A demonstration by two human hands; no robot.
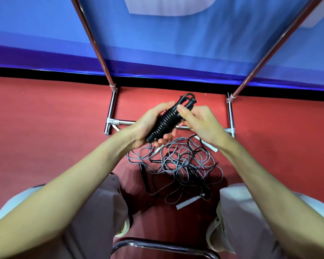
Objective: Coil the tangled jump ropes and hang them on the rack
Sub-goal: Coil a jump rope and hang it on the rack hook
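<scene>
A: Cradling the bundle from beneath, the left hand [148, 126] has its palm up and fingers curled round the lower end of the black jump rope [164, 121]. My guess is that this steadies the coil so the wraps cannot slide off.

B: And the rope itself?

A: It is wound tight round its own handles in neat, glossy, ribbed turns, lying on a slant. A loop of cord and one handle tip stick out at the far end, above both hands.

B: What is the right hand [198, 124] doing?

A: Thumb and forefinger are pinched together on the cord at the upper end of the coil. The other fingers are folded under, and I cannot tell what they touch. It looks to me like the tucking of the last turn, though that is a judgement.

B: Where is all this held?

A: In the air, in front of the low crossbar of the chrome rack [111, 107], which stands on the red floor [45, 118].

B: Anything left to do?

A: Plenty. A tangle of grey and black ropes [178, 165] lies on the floor between the knees, with a white handle [188, 202] at its near edge. Nothing visibly hangs on the rack yet.
</scene>
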